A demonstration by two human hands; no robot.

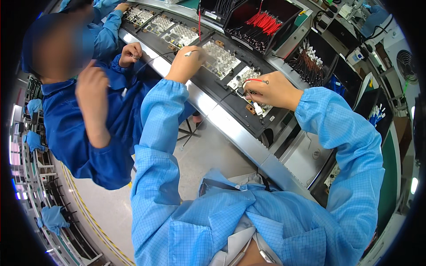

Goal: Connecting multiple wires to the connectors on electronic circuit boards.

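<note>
Circuit boards (220, 60) on the bench (224, 120) — bins (289, 22) (holding wires (266, 23)) behind.

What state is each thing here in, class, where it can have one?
Left hand: fingers curled, grip hidden
Right hand: fingers bent, holding a red wire
Circuit boards: flat, in a row
Black bin: open-topped, holding red leads
Co-worker's raised hand: blurred
Fan: running or stopped, cannot tell

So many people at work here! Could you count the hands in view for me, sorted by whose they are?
Camera wearer: 2, left hand and right hand, the right with a red wire
Neighbour in dark blue: 2, one lower hand, one upper hand
Person farther up the bench: 1 visible hand
Total: 5
</note>
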